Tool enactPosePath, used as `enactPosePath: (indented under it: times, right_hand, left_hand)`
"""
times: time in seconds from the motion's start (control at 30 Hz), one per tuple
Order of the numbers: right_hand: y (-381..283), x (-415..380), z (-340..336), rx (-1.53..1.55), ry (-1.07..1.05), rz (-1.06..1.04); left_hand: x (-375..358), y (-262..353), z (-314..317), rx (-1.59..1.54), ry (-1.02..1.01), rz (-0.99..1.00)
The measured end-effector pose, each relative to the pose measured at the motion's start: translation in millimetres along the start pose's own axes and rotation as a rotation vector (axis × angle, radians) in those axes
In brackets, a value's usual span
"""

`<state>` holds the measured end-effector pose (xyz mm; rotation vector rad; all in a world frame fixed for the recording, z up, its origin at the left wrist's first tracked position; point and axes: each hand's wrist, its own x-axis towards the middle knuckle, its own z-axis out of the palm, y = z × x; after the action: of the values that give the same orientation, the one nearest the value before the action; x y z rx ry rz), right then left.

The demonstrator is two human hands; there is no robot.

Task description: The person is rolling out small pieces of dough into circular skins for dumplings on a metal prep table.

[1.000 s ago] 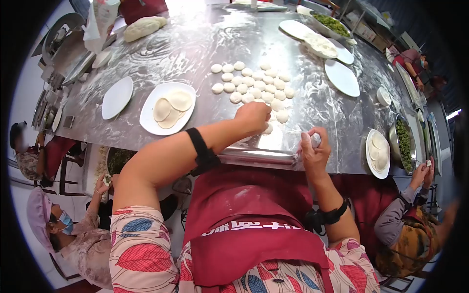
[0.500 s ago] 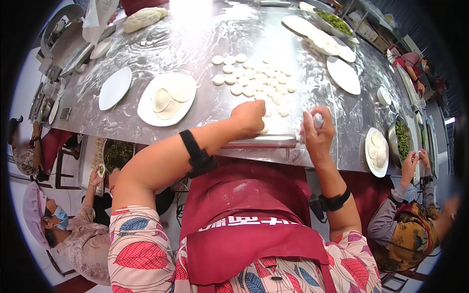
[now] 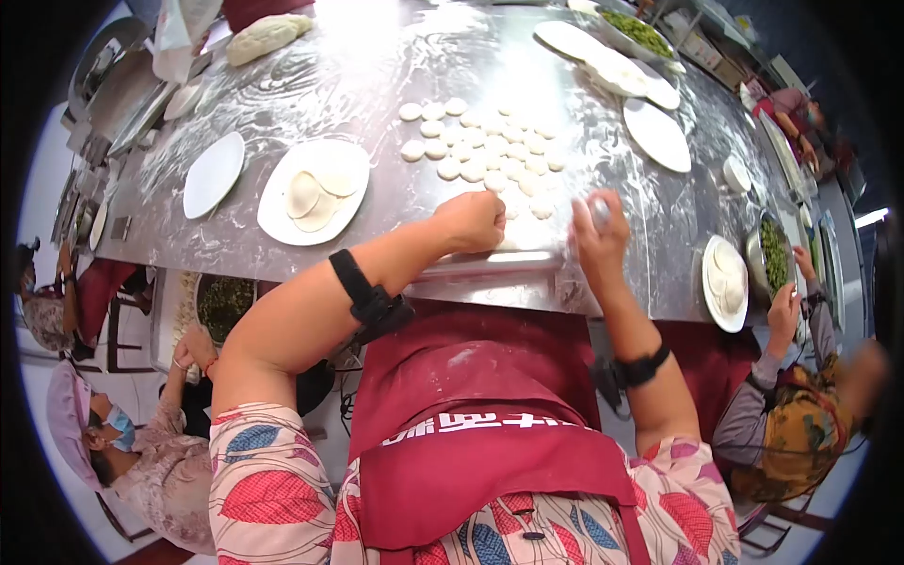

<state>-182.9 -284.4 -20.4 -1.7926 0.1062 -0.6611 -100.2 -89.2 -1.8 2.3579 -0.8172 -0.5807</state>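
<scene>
My left hand (image 3: 473, 223) is closed, its fingertips down at the tabletop over a dough disc that is mostly hidden under them. My right hand (image 3: 601, 235) is wrapped round the handle of a steel rolling pin (image 3: 494, 264), whose shiny body lies along the near table edge, just below my left hand; the handle is blurred. Beyond my hands lie several small flattened dough pieces (image 3: 494, 151) in a loose cluster. To the left, a white plate (image 3: 273, 212) carries several rolled wrappers (image 3: 306, 202).
Floury metal table (image 3: 395, 56). An oval plate (image 3: 215, 174) stands left, another plate (image 3: 656, 137) right. A dough loaf (image 3: 268, 40) lies far left. A bowl of green filling (image 3: 640, 33) is at the back right. Co-workers sit at both sides, near a wrapper plate (image 3: 725, 282) at right.
My right hand has shifted slightly left and up, with the rolling pin. My left hand has moved slightly left. The whole view has shifted a little. The left co-worker's hands have come together.
</scene>
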Motion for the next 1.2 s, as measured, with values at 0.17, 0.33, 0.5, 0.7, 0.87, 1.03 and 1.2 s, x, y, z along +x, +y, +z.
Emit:
enactPosePath:
  times: [0.17, 0.33, 0.5, 0.7, 0.87, 1.03, 1.2]
  right_hand:
    - [-2, 27, 14, -0.043, -0.055, -0.012]
    - [-9, -27, -15, 0.061, -0.034, -0.080]
    - [7, 35, 18, -0.101, -0.030, -0.111]
    - [-2, -20, -14, -0.008, -0.027, 0.004]
    - [-9, 9, 7, -0.046, 0.007, -0.020]
    - [4, 27, 16, -0.112, 0.018, -0.062]
    - [-12, -26, -14, -0.063, 0.010, -0.063]
  left_hand:
    - [18, 1, 4, -0.045, -0.008, 0.031]
    - [8, -15, -2, -0.091, 0.007, 0.041]
    - [18, 0, 2, -0.009, 0.042, 0.072]
    - [9, -15, 1, -0.054, 0.034, 0.131]
    - [9, -9, 5, -0.032, 0.007, 0.092]
    - [18, -2, 3, 0.065, 0.045, 0.130]
    - [7, -13, 8, -0.309, -0.104, -0.039]
